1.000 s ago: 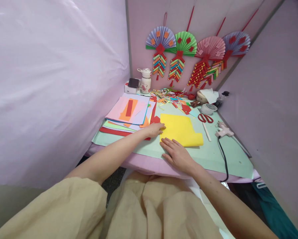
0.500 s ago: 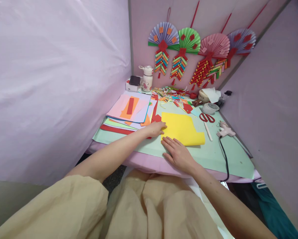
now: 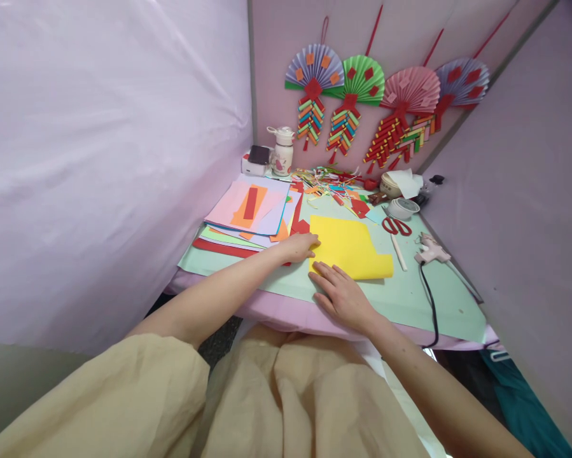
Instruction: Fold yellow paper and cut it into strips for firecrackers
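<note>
A sheet of yellow paper [image 3: 345, 245] lies on the pale green table covering, with a notch cut out of its right side. The fingertips of my left hand [image 3: 301, 248] rest on its left edge, the fingers stretched out. Lower down, my right hand [image 3: 341, 294] lies flat with its fingers spread, the fingertips on the near left corner and bottom edge of the sheet. Neither hand grips anything. To the right of the paper are red-handled scissors [image 3: 397, 226] and a white pen-like stick [image 3: 399, 253].
Left stands a stack of coloured paper [image 3: 219, 216]. Farther back are a white bottle [image 3: 282, 152], paper scraps [image 3: 331, 184] and a tape roll [image 3: 403, 208]. A glue gun [image 3: 431, 249] with a black cord lies right. Paper fans [image 3: 364, 79] hang on the back wall.
My right hand has slid very slightly to the right along the yellow paper's near edge. The left hand and the paper stay in place.
</note>
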Action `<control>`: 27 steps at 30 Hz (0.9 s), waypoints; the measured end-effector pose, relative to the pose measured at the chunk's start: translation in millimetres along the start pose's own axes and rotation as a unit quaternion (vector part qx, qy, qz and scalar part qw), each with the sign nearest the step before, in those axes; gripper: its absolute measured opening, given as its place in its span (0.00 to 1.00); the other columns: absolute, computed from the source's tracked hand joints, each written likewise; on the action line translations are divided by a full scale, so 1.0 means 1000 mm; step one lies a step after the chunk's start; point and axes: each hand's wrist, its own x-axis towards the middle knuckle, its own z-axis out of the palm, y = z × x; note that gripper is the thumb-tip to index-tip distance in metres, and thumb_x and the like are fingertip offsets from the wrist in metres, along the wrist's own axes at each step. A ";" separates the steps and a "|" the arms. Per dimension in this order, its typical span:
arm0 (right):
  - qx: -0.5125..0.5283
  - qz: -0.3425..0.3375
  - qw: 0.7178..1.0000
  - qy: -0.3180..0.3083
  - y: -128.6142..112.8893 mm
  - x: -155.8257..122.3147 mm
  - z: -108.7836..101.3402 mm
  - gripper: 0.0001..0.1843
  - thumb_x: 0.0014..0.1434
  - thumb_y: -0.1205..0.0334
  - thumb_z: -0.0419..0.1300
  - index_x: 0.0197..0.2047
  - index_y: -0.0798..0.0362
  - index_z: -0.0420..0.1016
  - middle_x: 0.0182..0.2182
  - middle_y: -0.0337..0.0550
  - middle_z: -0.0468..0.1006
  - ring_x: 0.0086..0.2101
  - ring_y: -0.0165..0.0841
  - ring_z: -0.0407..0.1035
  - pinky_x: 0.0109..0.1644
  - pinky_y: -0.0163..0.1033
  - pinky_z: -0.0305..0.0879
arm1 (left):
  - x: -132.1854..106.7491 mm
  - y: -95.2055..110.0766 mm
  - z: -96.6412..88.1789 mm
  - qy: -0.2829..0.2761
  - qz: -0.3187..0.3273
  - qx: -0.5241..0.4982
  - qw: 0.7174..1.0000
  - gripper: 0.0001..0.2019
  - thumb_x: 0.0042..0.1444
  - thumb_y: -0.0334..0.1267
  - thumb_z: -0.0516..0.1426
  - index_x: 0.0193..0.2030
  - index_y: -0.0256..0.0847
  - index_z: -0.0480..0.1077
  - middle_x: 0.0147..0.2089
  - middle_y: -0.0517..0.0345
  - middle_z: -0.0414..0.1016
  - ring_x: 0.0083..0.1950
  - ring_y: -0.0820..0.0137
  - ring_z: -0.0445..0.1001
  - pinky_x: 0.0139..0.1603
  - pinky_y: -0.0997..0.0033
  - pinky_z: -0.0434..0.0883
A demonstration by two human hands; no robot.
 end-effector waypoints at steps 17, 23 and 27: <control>0.020 0.010 0.999 0.047 -0.004 0.005 -0.002 0.19 0.64 0.64 0.49 0.57 0.53 0.68 0.59 0.52 0.65 0.58 0.41 0.59 0.61 0.50 0.58 | 0.001 0.000 0.000 0.007 -0.002 -0.001 1.000 0.23 0.57 0.33 0.57 0.59 0.39 0.62 0.64 0.49 0.64 0.62 0.63 0.65 0.57 0.71 0.62; 0.001 0.006 0.998 0.067 -0.009 0.001 -0.002 0.20 0.63 0.62 0.50 0.57 0.56 0.67 0.50 0.51 0.71 0.51 0.41 0.64 0.63 0.52 0.54 | 0.001 0.000 0.000 0.012 0.006 0.000 1.000 0.23 0.57 0.33 0.57 0.59 0.39 0.61 0.63 0.48 0.65 0.62 0.62 0.65 0.57 0.70 0.62; -0.024 0.017 0.997 0.065 -0.009 -0.002 -0.001 0.22 0.63 0.59 0.51 0.58 0.57 0.66 0.55 0.51 0.69 0.55 0.41 0.61 0.65 0.52 0.50 | 0.001 -0.001 0.000 0.012 0.010 0.002 1.000 0.22 0.57 0.33 0.56 0.59 0.40 0.61 0.63 0.48 0.65 0.62 0.62 0.65 0.57 0.69 0.62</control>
